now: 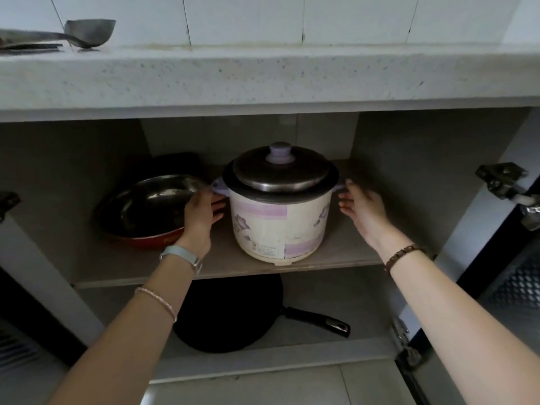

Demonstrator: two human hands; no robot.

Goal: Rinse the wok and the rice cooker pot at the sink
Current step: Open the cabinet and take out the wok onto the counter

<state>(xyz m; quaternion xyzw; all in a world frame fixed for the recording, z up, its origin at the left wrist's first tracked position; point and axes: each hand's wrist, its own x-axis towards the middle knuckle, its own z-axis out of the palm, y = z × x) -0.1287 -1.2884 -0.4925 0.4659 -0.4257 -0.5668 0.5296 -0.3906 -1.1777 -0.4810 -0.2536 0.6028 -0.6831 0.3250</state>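
White wall tiles run across the top of the frame above a speckled stone counter (263, 77), and a metal ladle (87, 32) lies on it at the upper left. Below the counter we look into an open cabinet, with a door hinge (502, 179) at the right edge.

On the upper shelf (344, 258), near the centre of the frame, stands the cooker (280, 226), upright, cream with lavender flowers. A dark steel lid (280, 173) with a lavender knob covers it, so the inner pot is hidden from us.

Our left hand (201, 211) reaches in at the cooker's left side. Its fingers are nearly straight, with the tips at the wall just under the lavender side handle, and it grips nothing. Our right hand (362, 209), a little blurred, is spread with straight fingers just beside the right handle. We cannot tell whether it touches the cooker, and it holds nothing.

Left of the cooker, behind the left hand, sits a red pan (152, 239) with a shiny steel dish in it. On the lower shelf, at the lower centre, lies a black pan (233, 311), its handle pointing right. We cannot tell which of the two pans is the wok.
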